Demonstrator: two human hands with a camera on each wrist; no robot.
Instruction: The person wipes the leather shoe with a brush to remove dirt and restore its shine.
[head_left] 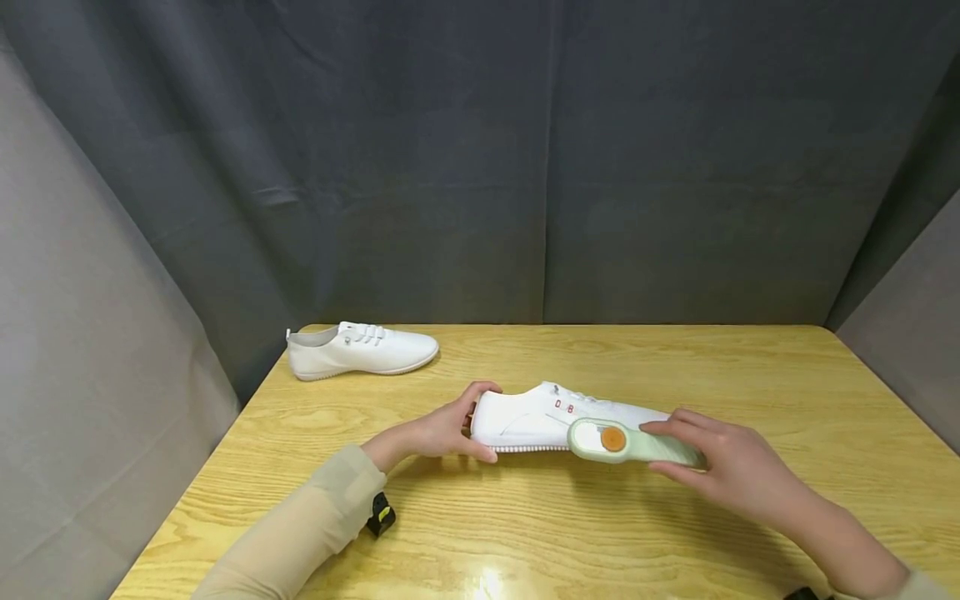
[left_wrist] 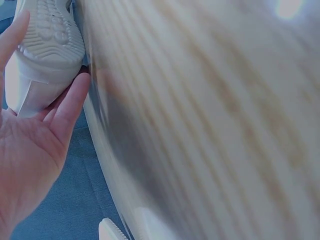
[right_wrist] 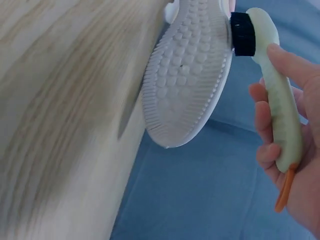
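A white lace-up shoe [head_left: 525,421] is held tilted above the table, toe to the right, its studded sole [right_wrist: 182,75] showing in the right wrist view. My left hand [head_left: 450,427] grips the heel [left_wrist: 37,85], thumb on the near side and fingers behind. With my right hand [head_left: 731,462] I hold a pale green shoe brush [head_left: 660,448] by its handle. An orange button sits on the brush head, and an orange loop [right_wrist: 285,190] hangs from the handle end. The dark bristles [right_wrist: 243,34] meet the shoe's side near the sole edge.
A second white shoe [head_left: 367,350] stands at the back left of the wooden table [head_left: 465,517]. Dark grey curtains [head_left: 450,167] hang behind the table, with lighter cloth at both sides. A black strap device [head_left: 381,514] is by the left sleeve.
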